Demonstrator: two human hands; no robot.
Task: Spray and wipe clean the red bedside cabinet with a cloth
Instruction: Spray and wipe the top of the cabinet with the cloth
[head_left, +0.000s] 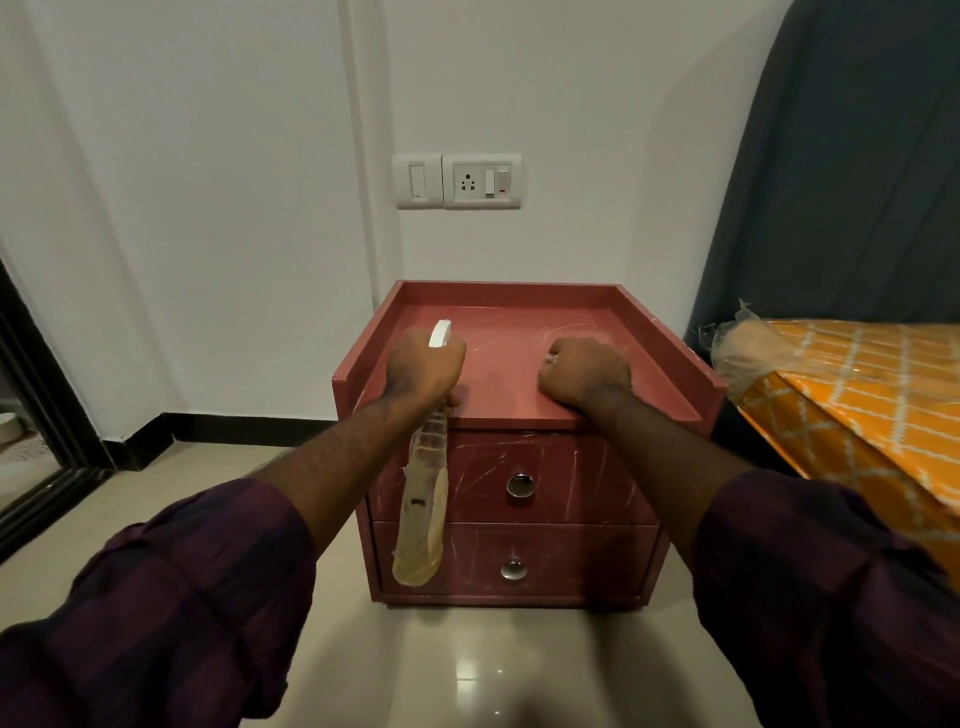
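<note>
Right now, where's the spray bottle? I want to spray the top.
Head view: the left hand grips the spray bottle, which hangs before the red cabinet, at the left of its front.

The cabinet (511, 322) was a dusty red. Its drawer fronts (576, 483) were streaked with pale scratches, and each bore a shiny silver knob (520, 486). At 9 o'clock of the drawers, the spray bottle (423, 512) was clear, yellowish toward its base, with a white head (439, 332). The sleeves (171, 597) showed a dark purple check. The wall (208, 208) was white, as was the switch plate (480, 181) at 12 o'clock, which carried a small red mark. At 3 o'clock lay bedding (857, 405) in orange with a white lattice pattern, beneath blue-grey fabric (857, 182). The floor (493, 670) was glossy beige, the skirting (234, 428) black.
</note>
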